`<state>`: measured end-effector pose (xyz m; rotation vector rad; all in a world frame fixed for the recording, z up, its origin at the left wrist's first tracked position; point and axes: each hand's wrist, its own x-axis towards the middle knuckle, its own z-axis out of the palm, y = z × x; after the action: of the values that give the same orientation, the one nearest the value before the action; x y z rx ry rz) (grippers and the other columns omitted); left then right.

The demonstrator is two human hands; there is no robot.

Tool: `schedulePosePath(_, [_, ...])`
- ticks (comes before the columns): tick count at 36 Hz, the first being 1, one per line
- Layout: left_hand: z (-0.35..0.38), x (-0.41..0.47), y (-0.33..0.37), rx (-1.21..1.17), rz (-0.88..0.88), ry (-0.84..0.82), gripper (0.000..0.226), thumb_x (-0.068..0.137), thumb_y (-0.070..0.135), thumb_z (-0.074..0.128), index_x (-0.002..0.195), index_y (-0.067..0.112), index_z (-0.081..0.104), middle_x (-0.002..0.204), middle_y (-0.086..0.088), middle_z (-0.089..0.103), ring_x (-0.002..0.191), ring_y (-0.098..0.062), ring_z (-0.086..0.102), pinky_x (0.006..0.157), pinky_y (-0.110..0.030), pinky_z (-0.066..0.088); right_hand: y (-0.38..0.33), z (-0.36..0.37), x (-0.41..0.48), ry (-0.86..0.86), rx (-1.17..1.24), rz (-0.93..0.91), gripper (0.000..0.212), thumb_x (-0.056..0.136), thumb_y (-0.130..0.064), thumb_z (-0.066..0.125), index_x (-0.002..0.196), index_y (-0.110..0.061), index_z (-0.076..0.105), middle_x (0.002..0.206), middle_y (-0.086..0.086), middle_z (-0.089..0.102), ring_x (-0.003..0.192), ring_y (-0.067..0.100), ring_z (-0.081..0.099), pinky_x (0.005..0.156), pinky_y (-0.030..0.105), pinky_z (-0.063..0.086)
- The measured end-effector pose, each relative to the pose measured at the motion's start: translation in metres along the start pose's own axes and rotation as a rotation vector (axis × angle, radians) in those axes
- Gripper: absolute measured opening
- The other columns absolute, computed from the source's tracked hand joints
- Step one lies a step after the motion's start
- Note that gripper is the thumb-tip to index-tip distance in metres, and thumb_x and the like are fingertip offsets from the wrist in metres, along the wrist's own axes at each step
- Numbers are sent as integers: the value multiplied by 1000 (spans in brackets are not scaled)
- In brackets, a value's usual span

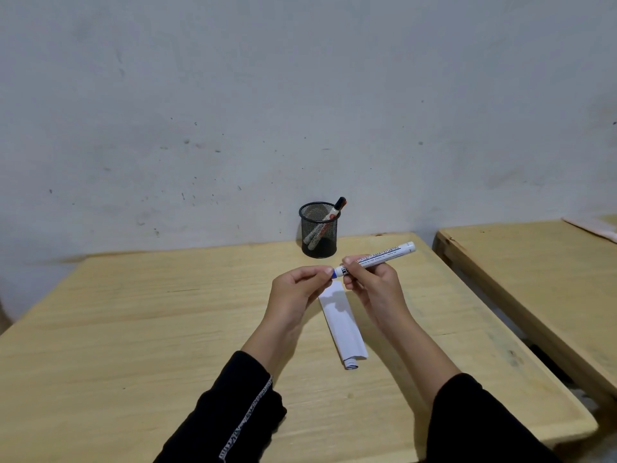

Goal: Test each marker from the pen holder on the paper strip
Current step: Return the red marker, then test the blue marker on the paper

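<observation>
My right hand grips a white marker by its barrel, held level above the table. My left hand pinches the marker's blue cap at its left end. Below both hands a white paper strip lies on the wooden table, its near end curled into a small roll. A black mesh pen holder stands at the table's far edge by the wall. Inside it leans another marker with a black cap.
A second wooden table stands to the right, separated by a narrow gap. A grey wall rises right behind the pen holder. Some pale sheet lies at the far right corner.
</observation>
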<state>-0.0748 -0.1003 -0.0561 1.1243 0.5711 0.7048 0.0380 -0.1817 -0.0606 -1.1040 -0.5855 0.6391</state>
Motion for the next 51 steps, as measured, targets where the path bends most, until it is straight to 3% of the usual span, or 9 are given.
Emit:
schedulePosePath(5, [0, 7, 7, 37, 65, 14, 3, 79, 8, 71, 82, 7, 73, 75, 0, 74, 71, -9, 68, 71, -14, 55, -18, -5, 6, -75, -53, 38, 13, 84, -15, 64, 91, -6, 67, 76, 1, 66, 70, 10, 62, 62, 19, 49])
schedulePosePath(11, [-5, 23, 27, -53, 109, 51, 3, 81, 5, 68, 81, 6, 70, 69, 2, 75, 67, -7, 70, 68, -12, 55, -43, -25, 16, 30, 92, -9, 6, 84, -6, 61, 83, -9, 67, 70, 0, 61, 62, 7, 60, 59, 15, 49])
schedulePosePath(16, [1, 34, 45, -107, 183, 99, 6, 82, 2, 67, 88, 4, 67, 72, -3, 72, 64, -6, 69, 67, -13, 55, -51, -36, 22, -68, -212, -92, 9, 80, -3, 66, 79, -11, 69, 77, 6, 60, 70, 12, 58, 69, 20, 49])
schedulePosePath(21, [13, 45, 61, 1, 295, 108, 11, 82, 4, 68, 91, 9, 66, 84, -8, 69, 67, -5, 68, 71, -17, 57, -53, -30, 27, -169, -503, -129, 14, 76, -1, 70, 86, -11, 68, 76, 5, 63, 65, 11, 56, 62, 15, 47])
schedulePosePath(26, [27, 56, 68, 178, 329, 84, 13, 77, 9, 74, 87, 16, 68, 78, -5, 68, 74, -16, 68, 83, -32, 55, -50, -19, 35, -267, -626, -99, 26, 75, 0, 70, 87, -23, 65, 79, 1, 61, 68, 13, 57, 62, 20, 50])
schedulePosePath(36, [43, 82, 76, 355, 456, -61, 39, 79, 9, 72, 115, 10, 59, 86, -1, 69, 73, 1, 67, 68, -10, 50, -51, -12, 71, -336, -817, -138, 25, 77, -4, 65, 85, -26, 58, 90, -3, 62, 72, 14, 58, 71, 26, 51])
schedulePosePath(46, [1, 129, 25, 868, 316, 88, 94, 75, 38, 75, 147, 12, 20, 147, 0, 32, 137, -16, 31, 110, -30, 30, -72, -28, 139, 3, -311, -289, 33, 84, 6, 56, 95, -20, 39, 87, 7, 64, 87, 25, 67, 80, 31, 56])
schedulePosePath(49, [1, 137, 9, 800, 316, 59, 74, 74, 29, 77, 133, 31, 32, 121, 23, 35, 121, -3, 37, 89, -7, 30, -75, -24, 158, 48, -125, -276, 18, 92, -2, 47, 93, -17, 39, 86, 13, 62, 81, 28, 66, 73, 28, 59])
schedulePosePath(51, [3, 145, 0, 746, 322, 66, 63, 70, 30, 79, 117, 39, 38, 116, 21, 42, 111, 5, 41, 81, -5, 32, -71, -21, 170, 67, -82, -272, 10, 95, -9, 43, 91, -17, 40, 86, 13, 62, 78, 27, 67, 70, 27, 59])
